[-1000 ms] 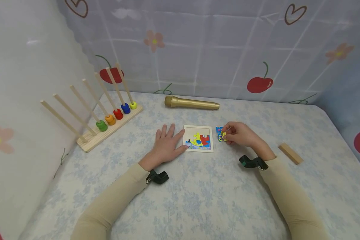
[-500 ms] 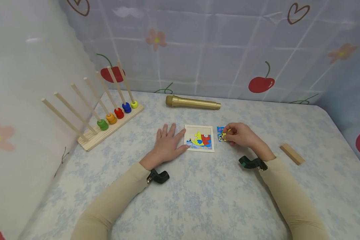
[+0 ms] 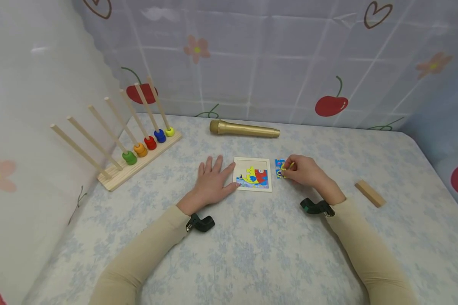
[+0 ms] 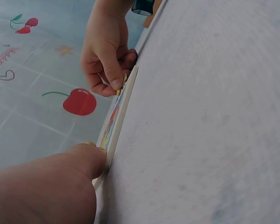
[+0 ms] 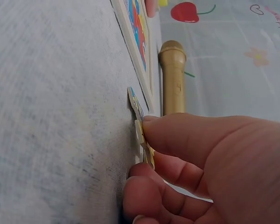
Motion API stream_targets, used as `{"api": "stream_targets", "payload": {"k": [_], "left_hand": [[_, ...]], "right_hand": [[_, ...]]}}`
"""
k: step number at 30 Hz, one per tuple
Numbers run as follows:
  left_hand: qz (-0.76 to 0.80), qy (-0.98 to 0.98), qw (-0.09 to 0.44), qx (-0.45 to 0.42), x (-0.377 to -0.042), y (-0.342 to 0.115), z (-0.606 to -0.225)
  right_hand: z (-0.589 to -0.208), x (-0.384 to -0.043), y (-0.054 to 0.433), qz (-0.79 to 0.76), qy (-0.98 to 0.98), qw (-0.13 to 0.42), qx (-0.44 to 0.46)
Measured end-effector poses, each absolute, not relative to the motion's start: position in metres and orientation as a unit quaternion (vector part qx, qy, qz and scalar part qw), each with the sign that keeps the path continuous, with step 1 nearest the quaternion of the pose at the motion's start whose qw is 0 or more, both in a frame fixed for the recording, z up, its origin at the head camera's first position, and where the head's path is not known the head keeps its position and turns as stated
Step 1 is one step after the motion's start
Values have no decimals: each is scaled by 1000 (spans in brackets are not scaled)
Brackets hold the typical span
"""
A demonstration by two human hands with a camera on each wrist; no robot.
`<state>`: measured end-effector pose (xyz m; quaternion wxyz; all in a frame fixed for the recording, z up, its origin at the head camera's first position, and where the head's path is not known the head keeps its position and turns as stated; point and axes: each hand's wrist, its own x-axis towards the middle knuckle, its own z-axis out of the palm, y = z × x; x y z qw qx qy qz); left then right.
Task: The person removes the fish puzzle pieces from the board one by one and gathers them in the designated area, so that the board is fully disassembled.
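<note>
In the head view, a small wooden puzzle tray (image 3: 244,163) lies on the table, its lower part filled with red, yellow and blue pieces. My left hand (image 3: 210,186) lies flat with fingers spread at the tray's left side, thumb and index finger over its edge. To the right of the tray are loose blue puzzle pieces (image 3: 278,162). Above them my right hand (image 3: 306,170) pinches a yellow puzzle piece. The right wrist view has that puzzle piece (image 5: 140,132) tilted between thumb and fingers, close over the table, with another piece's edge just beyond it.
A gold microphone (image 3: 248,129) lies behind the tray. At the left stands a wooden peg rack (image 3: 140,164) with tall rods and coloured beads. A wooden block (image 3: 370,193) is to the right of my right hand. A patterned curtain (image 3: 275,63) rises behind the table.
My right hand has shifted slightly left over the loose pieces, with the yellow puzzle piece still at its fingertips. The left hand stays at the tray.
</note>
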<state>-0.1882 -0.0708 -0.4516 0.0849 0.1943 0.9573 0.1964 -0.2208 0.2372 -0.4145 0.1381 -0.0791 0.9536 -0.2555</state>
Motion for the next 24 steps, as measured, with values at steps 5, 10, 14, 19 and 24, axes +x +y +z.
{"api": "stream_targets", "payload": {"k": [5,10,14,19,24], "left_hand": [[198,957,83,194,-187,-71,-450],[198,957,84,193,-187,-70,-449],[194,958,86,191,-188,-69,-449],[194,959,87,190,-188,-70,-450],[196,958,87,190,-188,-70,-451]], "right_hand": [[-415,-221,236,-247,956,137,-78],[-418,-222,237,-237,959,127,-90],[-418,-222,237,-232,960,128,-90],[-417,-221,237,-221,962,130,-92],[-415,-220,236,-216,963,130,-95]]}}
